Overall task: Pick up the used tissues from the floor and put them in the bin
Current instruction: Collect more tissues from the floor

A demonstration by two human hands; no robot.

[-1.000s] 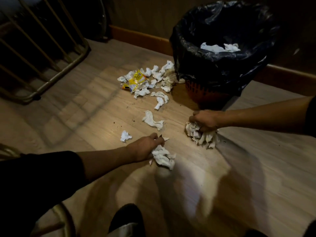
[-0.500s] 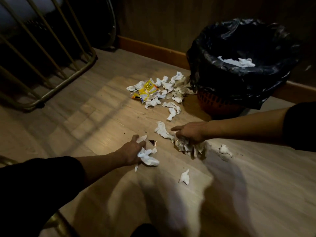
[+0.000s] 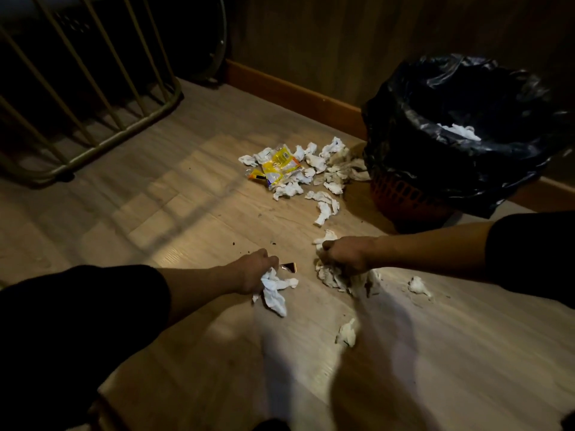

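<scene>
1. On the wooden floor (image 3: 186, 213), low in the middle of the view, the left hand (image 3: 253, 272) is curled closed around a white crumpled tissue (image 3: 273, 290), which hangs out below the fist and touches the boards.
2. Just beside that hand, toward the right, lies a small dark glossy scrap (image 3: 289, 267); what it is cannot be told.
3. The right hand (image 3: 345, 255) is closed down on a larger wad of grey-white tissues (image 3: 339, 278) that spreads on the floor beneath it; a further bit of tissue shows at its knuckles.
4. Both forearms are bare, with black sleeves (image 3: 77, 321) higher up.
5. A single loose tissue (image 3: 418, 286) lies to the right of the wad, apart from it, and another small one (image 3: 347, 332) lies nearer the camera, in shadow.
6. Farther off, a twisted tissue (image 3: 325, 206) lies alone between the hands and the main heap.
7. That heap of used tissues (image 3: 329, 163) sits against the foot of the bin, with a yellow crinkled wrapper (image 3: 280, 164) lying among them on the left side.
8. The bin (image 3: 401, 194) is a reddish mesh basket lined with a black plastic bag (image 3: 460, 166) folded over its rim; white tissue (image 3: 460, 130) already lies inside.
9. It stands by the wood-panelled wall and its skirting board (image 3: 292, 94).
10. A metal barred frame (image 3: 93, 98) stands at the upper left.
</scene>
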